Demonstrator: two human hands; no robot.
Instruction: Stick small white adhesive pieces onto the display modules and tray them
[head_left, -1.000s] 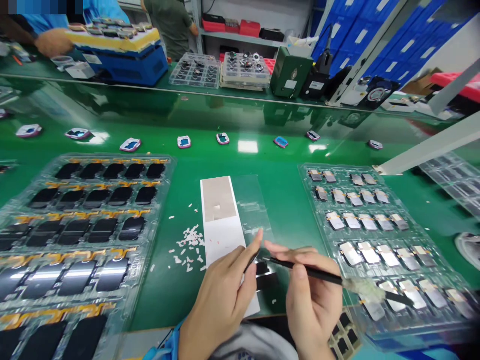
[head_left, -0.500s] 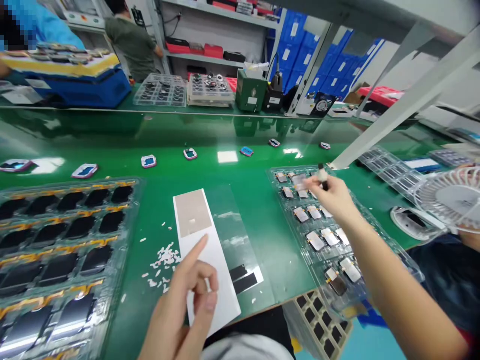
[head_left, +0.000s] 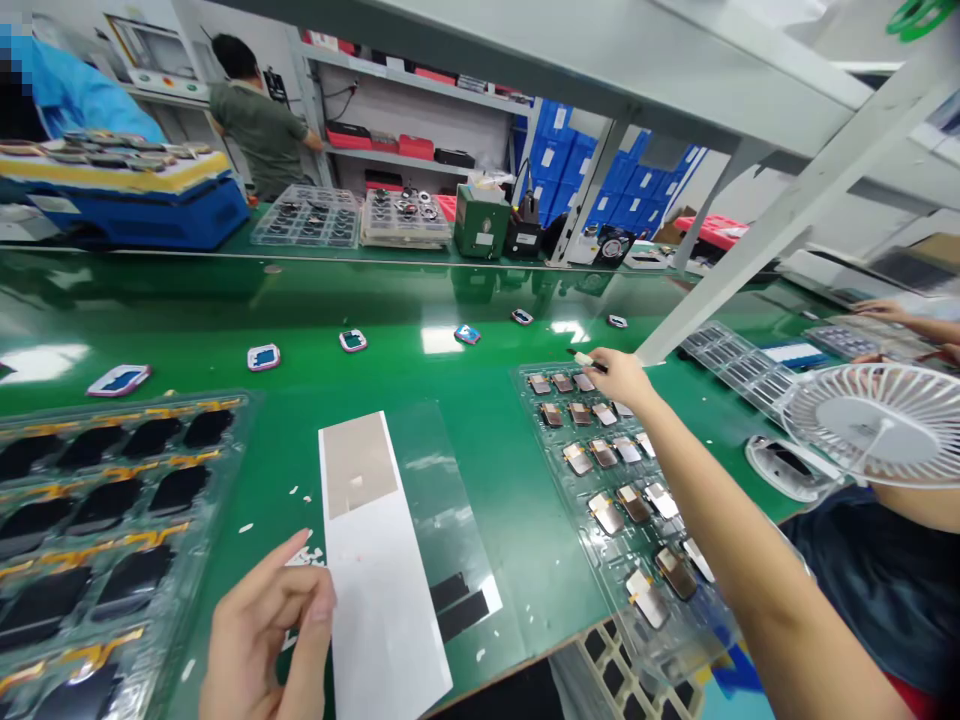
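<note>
Ideally, a reach like this wants the forearm carried high, for it crosses the right side of the right tray [head_left: 626,556] above the parts [head_left: 577,459], and a dragged wrist could nudge one from its pocket. The right hand [head_left: 621,380] is at the tray's far edge, near its right corner, fingers pinched round the tool [head_left: 586,361]; I'd keep the tip turned away from the parts' faces, which look easy to scratch. The hands are well apart: the left hand [head_left: 266,630] hangs by the left edge of the sheet [head_left: 382,610], loosely curled near the scraps [head_left: 308,556], with nothing seen in it (best kept light, since scraps that small would probably cling). Right of the sheet, the film [head_left: 442,490] lies toward the bench's [head_left: 480,420] near edge, two black strips [head_left: 463,615] at its near end. Set against half a second ago, the pale piece blurred at the right fingertips no longer shows there, the tool has tipped from upright to nearly level, and the left hand has shifted from over the sheet to beside it.
</note>
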